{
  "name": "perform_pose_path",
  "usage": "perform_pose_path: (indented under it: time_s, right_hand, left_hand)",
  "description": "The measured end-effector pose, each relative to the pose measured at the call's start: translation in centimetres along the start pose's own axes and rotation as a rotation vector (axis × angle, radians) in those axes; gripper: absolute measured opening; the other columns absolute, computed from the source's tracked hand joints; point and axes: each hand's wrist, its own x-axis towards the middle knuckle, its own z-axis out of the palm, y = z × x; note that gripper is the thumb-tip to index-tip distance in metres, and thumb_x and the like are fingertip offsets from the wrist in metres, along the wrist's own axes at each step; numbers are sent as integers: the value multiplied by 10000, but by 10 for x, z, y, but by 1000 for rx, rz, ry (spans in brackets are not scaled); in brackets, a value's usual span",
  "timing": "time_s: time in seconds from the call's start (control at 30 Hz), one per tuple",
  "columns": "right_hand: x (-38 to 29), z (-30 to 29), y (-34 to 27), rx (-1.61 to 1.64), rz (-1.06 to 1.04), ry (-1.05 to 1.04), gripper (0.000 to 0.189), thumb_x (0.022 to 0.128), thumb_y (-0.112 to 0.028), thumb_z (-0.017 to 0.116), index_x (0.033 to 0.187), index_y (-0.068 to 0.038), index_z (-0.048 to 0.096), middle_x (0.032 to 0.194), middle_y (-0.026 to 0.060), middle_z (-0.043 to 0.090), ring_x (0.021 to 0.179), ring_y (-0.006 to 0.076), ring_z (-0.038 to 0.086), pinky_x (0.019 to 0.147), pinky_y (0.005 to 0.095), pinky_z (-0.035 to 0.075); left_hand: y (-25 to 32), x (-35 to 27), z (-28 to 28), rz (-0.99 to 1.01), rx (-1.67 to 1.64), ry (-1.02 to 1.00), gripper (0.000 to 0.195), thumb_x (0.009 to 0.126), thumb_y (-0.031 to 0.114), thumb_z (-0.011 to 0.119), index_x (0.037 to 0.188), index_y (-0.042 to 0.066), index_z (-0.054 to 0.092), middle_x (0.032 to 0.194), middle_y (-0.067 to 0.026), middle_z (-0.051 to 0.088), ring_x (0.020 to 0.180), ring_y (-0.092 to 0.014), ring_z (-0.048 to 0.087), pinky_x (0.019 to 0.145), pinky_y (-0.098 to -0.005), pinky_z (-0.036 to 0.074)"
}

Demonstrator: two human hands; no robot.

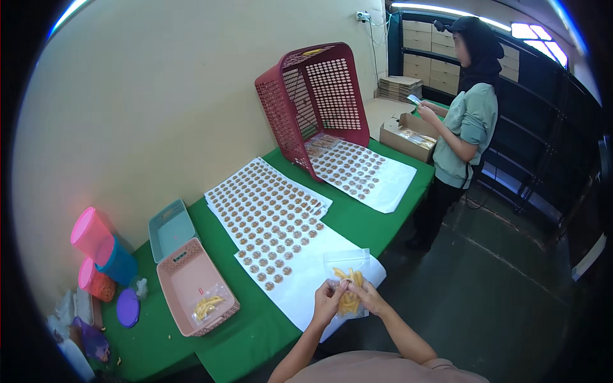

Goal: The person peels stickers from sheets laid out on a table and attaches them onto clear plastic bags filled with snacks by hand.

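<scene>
Both my hands hold a clear zip bag of yellow snack sticks [351, 306] over the near edge of a white sticker sheet. My left hand [328, 298] grips the bag's left side, my right hand [368, 297] its right side. My thumbs meet at a round sticker [346, 282] on the bag's front. Sheets of round brown stickers [268, 201] lie on the green tablecloth beyond. To the left, another clear bag of yellow sticks [208, 306] lies in a pink plastic basket [184, 273].
A maroon crate [316, 91] lies on its side over another sticker sheet [354, 172]. A teal basket [172, 229], a purple lid [128, 308] and plastic tubs [117, 263] are at left. A co-worker [467, 115] stands at back right by a cardboard box [407, 143].
</scene>
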Motion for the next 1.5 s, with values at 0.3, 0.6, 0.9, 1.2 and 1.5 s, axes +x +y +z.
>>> perform_pose_path:
  time_s: [0.3, 0.6, 0.9, 1.2, 1.5]
  right_hand:
    - [-82, -75, -14, -81, -94, 257, 293, 830, -254, 507, 931, 18, 546, 834, 26, 569, 738, 74, 512, 662, 202, 416]
    - [-151, -134, -23, -81, -39, 244, 276, 811, -252, 534, 885, 13, 546, 781, 24, 563, 710, 76, 517, 636, 220, 429]
    - [-180, -183, -28, -63, 61, 339, 296, 784, -272, 573, 847, 17, 566, 731, 28, 575, 655, 72, 528, 581, 206, 431]
    - [-149, -230, -24, -36, -69, 519, 249, 692, -126, 672, 851, 15, 543, 786, 54, 572, 692, 96, 546, 622, 225, 457]
    - [-53, -268, -53, -56, -249, 499, 260, 742, -143, 626, 912, 21, 519, 889, 79, 563, 839, 134, 544, 727, 259, 442]
  left_hand:
    - [-48, -49, 101, -41, 22, 17, 237, 814, 194, 529, 948, 28, 427, 941, -76, 501, 881, -112, 480, 757, -256, 394]
    - [-50, -89, 173, -140, -169, -123, 180, 789, 146, 567, 901, 21, 504, 790, -34, 563, 709, -84, 534, 673, -216, 430]
    - [-64, -59, 210, -169, -261, -233, 298, 802, 276, 527, 912, -1, 532, 804, -35, 556, 774, -98, 512, 767, -246, 373]
    - [-74, 8, 265, -330, -185, -514, 277, 777, 190, 574, 968, -8, 540, 810, -56, 582, 733, -104, 539, 664, -219, 426]
    - [-49, 120, 287, -254, -37, -663, 217, 761, 219, 602, 821, 11, 600, 690, -14, 562, 630, -62, 499, 558, -193, 409]
